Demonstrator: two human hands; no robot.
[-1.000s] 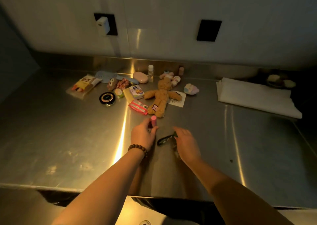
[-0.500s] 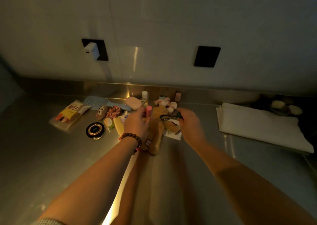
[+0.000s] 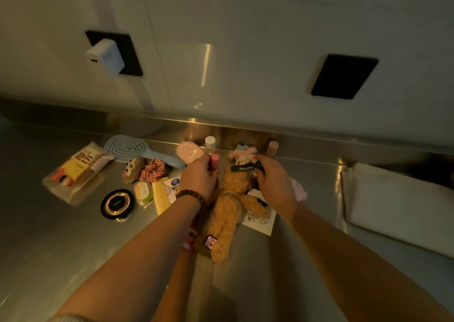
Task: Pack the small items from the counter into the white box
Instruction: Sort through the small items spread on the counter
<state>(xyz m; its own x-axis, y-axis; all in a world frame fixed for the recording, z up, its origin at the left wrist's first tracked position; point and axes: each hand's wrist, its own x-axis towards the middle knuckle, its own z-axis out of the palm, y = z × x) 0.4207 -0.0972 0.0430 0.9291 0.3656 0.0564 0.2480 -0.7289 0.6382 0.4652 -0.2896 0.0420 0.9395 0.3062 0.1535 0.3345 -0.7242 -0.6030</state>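
Note:
My left hand [image 3: 199,176], with a bead bracelet on its wrist, is shut on a small pink tube [image 3: 214,159]. My right hand [image 3: 272,179] holds a thin black tube with white lettering [image 3: 243,168]. Both hands hover over the head of a tan plush bear [image 3: 227,213] lying on the steel counter [image 3: 61,243]. Around them lie small items: a blue hairbrush [image 3: 127,148], a snack packet [image 3: 78,170], a round black compact [image 3: 117,204], a red checked scrunchie [image 3: 153,169], a pink oval case [image 3: 189,151]. A white box does not show in this view.
A folded white cloth [image 3: 393,199] lies at the right. A small white bottle [image 3: 210,143] and a beige cylinder [image 3: 272,148] stand by the back ledge. A white plug adapter [image 3: 105,56] sits in a black wall socket; a second black socket [image 3: 344,76] is to its right.
Both hands lifted the pink tube and the black tube off the near counter and carried them back over the plush bear. The camera view tilted up and closer to the wall.

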